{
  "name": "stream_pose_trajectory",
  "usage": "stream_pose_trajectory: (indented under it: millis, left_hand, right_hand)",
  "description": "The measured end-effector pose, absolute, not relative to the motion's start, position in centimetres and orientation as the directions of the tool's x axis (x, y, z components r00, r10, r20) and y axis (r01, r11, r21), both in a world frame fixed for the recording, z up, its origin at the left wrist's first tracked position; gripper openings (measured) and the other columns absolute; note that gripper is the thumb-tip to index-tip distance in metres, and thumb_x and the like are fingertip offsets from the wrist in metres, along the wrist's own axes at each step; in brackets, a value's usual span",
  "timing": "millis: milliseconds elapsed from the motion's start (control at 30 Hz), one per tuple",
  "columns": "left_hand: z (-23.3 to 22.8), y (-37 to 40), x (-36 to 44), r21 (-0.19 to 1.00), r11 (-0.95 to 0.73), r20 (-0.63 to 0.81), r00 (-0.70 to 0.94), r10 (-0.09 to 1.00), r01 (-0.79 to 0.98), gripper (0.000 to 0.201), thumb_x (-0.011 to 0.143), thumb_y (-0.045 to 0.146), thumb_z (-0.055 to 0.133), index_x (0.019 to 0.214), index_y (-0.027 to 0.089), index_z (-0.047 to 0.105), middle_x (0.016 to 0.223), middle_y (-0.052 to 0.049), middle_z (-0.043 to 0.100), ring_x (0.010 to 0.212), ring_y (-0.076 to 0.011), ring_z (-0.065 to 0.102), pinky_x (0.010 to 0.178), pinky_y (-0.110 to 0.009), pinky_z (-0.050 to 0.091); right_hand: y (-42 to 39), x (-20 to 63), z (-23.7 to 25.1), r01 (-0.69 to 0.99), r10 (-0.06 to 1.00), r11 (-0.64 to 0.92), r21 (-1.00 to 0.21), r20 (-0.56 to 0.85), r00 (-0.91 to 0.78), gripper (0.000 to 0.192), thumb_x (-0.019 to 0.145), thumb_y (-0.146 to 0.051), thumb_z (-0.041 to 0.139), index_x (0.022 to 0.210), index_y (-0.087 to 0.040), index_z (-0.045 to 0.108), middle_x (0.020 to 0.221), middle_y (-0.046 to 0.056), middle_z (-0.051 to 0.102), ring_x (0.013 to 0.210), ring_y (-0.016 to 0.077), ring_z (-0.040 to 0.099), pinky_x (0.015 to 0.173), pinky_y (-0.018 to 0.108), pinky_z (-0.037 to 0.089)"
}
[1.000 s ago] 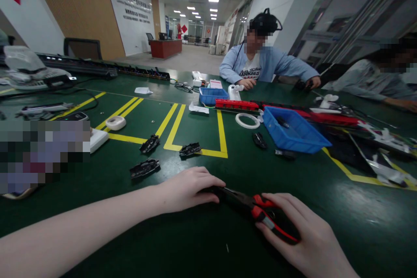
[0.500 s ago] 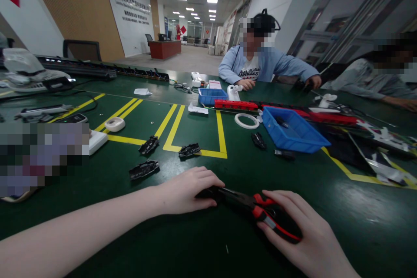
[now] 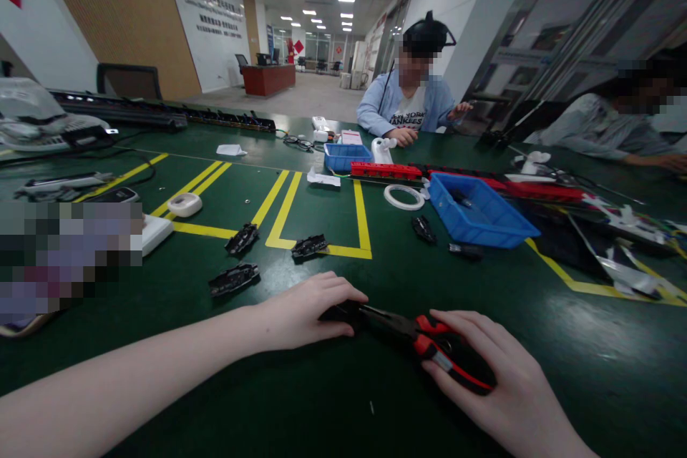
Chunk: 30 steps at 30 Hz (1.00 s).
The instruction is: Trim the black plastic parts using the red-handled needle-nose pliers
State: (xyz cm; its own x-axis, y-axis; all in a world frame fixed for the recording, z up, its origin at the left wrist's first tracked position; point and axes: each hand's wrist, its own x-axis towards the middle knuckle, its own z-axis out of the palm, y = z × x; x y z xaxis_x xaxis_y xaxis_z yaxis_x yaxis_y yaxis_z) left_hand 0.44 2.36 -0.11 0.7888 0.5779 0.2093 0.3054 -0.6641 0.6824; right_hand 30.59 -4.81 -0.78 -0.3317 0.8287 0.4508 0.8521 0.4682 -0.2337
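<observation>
My right hand (image 3: 486, 365) is wrapped round the red and black handles of long-nose pliers (image 3: 421, 336). Their jaws point left and meet a small black plastic part, mostly hidden by fingers. My left hand (image 3: 316, 311) pinches that black part (image 3: 339, 313) between thumb and fingers. Beyond my left hand lie three black plastic pieces: one part (image 3: 235, 279) nearest, another (image 3: 242, 238) behind it, and a third (image 3: 309, 246) on the yellow tape. Two more dark pieces, one (image 3: 424, 229) and another (image 3: 466, 251), rest beside the large blue bin (image 3: 477, 211).
A roll of white tape (image 3: 403, 197), a small blue bin (image 3: 348, 156) and a red strip (image 3: 385, 171) lie farther back on the green table (image 3: 300, 401). A person (image 3: 408, 104) sits opposite, another at far right. Cables and metal parts crowd the right side.
The seated person opposite has drawn one arm in from the right and raised that hand. My hands and the pliers keep nearly the same pose; the view has shifted slightly.
</observation>
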Motion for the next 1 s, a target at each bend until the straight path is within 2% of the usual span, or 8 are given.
stream_pose_trajectory:
  millis: [233, 500, 667, 767, 1000]
  left_hand:
    - [-0.4, 2.5, 0.4, 0.687, -0.668, 0.219, 0.794, 0.566, 0.287, 0.042, 0.089, 0.02, 0.067, 0.129, 0.02, 0.054, 0.118, -0.008, 0.064, 0.109, -0.0212, 0.058, 0.094, -0.037, 0.047]
    - [-0.7, 2.6, 0.3, 0.706, -0.641, 0.207, 0.778, 0.594, 0.301, 0.045, 0.087, 0.021, 0.069, 0.129, 0.021, 0.053, 0.121, -0.007, 0.063, 0.111, -0.0208, 0.058, 0.094, -0.036, 0.048]
    - [-0.6, 2.6, 0.3, 0.708, -0.642, 0.216, 0.775, 0.594, 0.295, 0.046, 0.086, 0.02, 0.07, 0.129, 0.021, 0.054, 0.121, -0.007, 0.063, 0.111, -0.0202, 0.058, 0.095, -0.035, 0.047]
    - [-0.6, 2.6, 0.3, 0.705, -0.647, 0.219, 0.779, 0.587, 0.291, 0.045, 0.087, 0.02, 0.069, 0.129, 0.021, 0.054, 0.119, -0.007, 0.064, 0.11, -0.0202, 0.059, 0.094, -0.034, 0.047]
    - [-0.3, 2.5, 0.4, 0.693, -0.673, 0.237, 0.799, 0.553, 0.26, 0.033, 0.089, 0.02, 0.066, 0.121, 0.02, 0.058, 0.117, -0.007, 0.064, 0.109, -0.0207, 0.059, 0.095, -0.035, 0.046]
  right_hand:
    - [-4.7, 30.9, -0.9, 0.841, 0.834, 0.489, -0.232, 0.408, -0.372, 0.042, 0.081, -0.043, 0.065, 0.12, -0.027, 0.059, 0.11, 0.006, 0.068, 0.097, 0.0241, 0.067, 0.079, 0.038, 0.058]
    - [-5.2, 30.0, -0.5, 0.84, 0.873, 0.41, -0.355, 0.42, -0.249, 0.04, 0.083, -0.044, 0.063, 0.12, -0.028, 0.059, 0.112, 0.006, 0.066, 0.098, 0.0239, 0.066, 0.083, 0.04, 0.056]
    - [-5.0, 30.2, -0.7, 0.846, 0.87, 0.412, -0.338, 0.423, -0.255, 0.041, 0.082, -0.044, 0.063, 0.12, -0.029, 0.06, 0.113, 0.005, 0.066, 0.1, 0.0235, 0.066, 0.085, 0.04, 0.056]
    - [-4.8, 30.6, -0.9, 0.843, 0.854, 0.452, -0.291, 0.414, -0.315, 0.044, 0.081, -0.044, 0.065, 0.122, -0.028, 0.059, 0.113, 0.006, 0.067, 0.1, 0.0237, 0.066, 0.083, 0.038, 0.057]
    - [-4.5, 30.9, -1.3, 0.838, 0.836, 0.49, -0.238, 0.4, -0.375, 0.045, 0.081, -0.045, 0.065, 0.123, -0.028, 0.059, 0.111, 0.006, 0.068, 0.1, 0.024, 0.066, 0.081, 0.037, 0.057]
